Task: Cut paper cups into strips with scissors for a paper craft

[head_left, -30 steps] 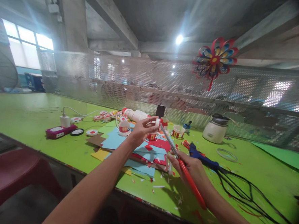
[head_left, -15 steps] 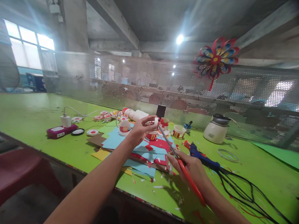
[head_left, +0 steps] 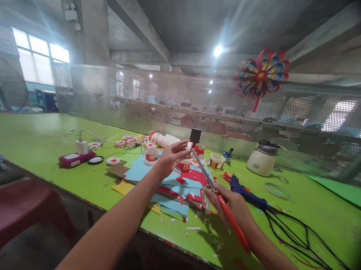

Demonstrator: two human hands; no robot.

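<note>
Green table, one scissors in right hand, left hand pinching one paper piece

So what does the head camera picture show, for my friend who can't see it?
The person's right hand holds red-handled scissors up to a small white piece pinched in the left hand, above a green table. Coloured paper sheets lie underneath, a blue glue gun beside them, and a paper pinwheel hangs on the mesh behind.

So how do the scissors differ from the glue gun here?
The scissors are red-handled and gripped in the right hand, raised off the table; the glue gun is blue and lies on it, untouched. The scissors point at the strip in the left hand. Both sit right of the paper pile.
</note>
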